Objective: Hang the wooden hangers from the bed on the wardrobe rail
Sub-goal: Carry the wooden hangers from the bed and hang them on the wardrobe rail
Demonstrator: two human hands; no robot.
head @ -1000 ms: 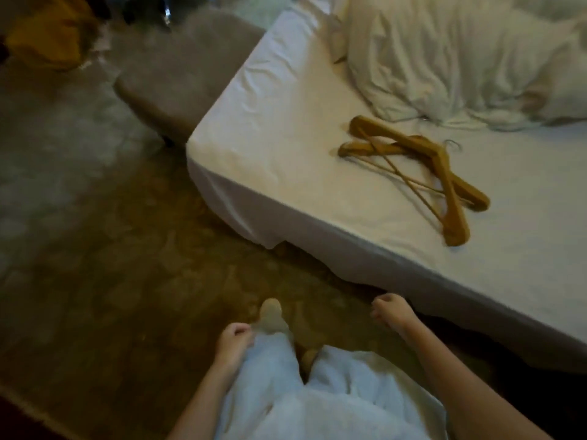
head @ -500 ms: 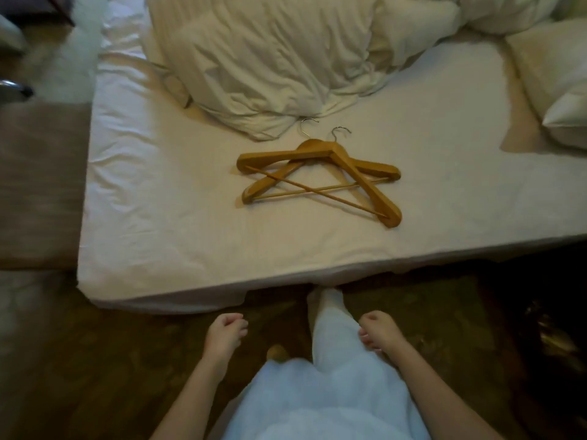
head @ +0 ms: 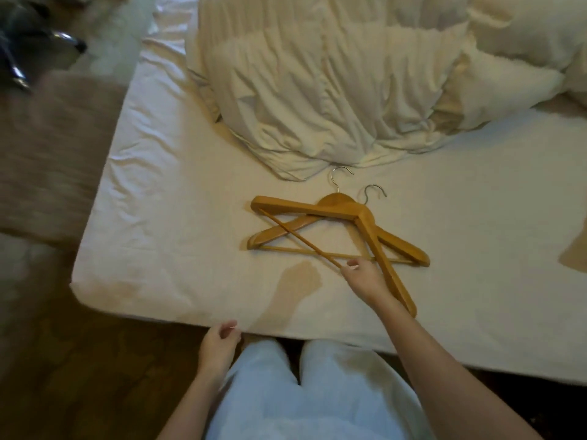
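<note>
Forward over the bed (head: 190,217), right hand (head: 362,276) curled at the thin bar of the upper hanger (head: 301,208), actual grip hidden, left hand (head: 219,342) loosely curled, empty, at the mattress edge, both hooks pointing toward the duvet (head: 301,90), lower hanger (head: 403,246) lying left-to-right, upper one skewed diagonally across it.

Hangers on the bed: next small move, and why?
Probably close the right hand on the crossed lower bars and lift both hangers together: it is at the bars, grip unclear, and they lie stacked on the bed. The left hand holds nothing.
</note>
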